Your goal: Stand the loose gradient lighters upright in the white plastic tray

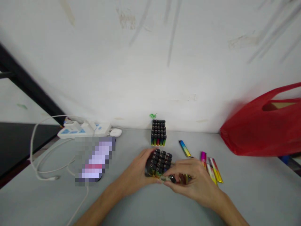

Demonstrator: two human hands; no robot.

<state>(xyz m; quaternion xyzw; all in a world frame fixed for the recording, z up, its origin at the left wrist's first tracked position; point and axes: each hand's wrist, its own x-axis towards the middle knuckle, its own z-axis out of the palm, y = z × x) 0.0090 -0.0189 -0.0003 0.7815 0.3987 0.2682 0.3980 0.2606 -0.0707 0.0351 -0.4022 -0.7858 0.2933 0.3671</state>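
My left hand point(138, 168) is wrapped around the left side of a bundle of slim black-topped sticks point(160, 161) that look like lighters, standing upright in rows. A dark edge shows between its fingers and the bundle. At the bundle's near right corner, my right hand point(190, 179) is closed, its fingertips touching there. It holds a black-topped stick point(172, 179), with yellow colouring under the fingers; much of that is hidden. Behind the bundle stands a second block of the same sticks point(158, 132), with multicoloured bodies. One loose blue-and-yellow stick point(184, 148) lies beyond my right hand.
Several shiny coloured pieces point(215, 169) lie right of my right hand. A red bag point(263, 128) stands at the right against the wall point(150, 62). To the left are a phone point(97, 160), a white power strip point(103, 129), a small white case point(116, 132) and loose white cables point(33, 147).
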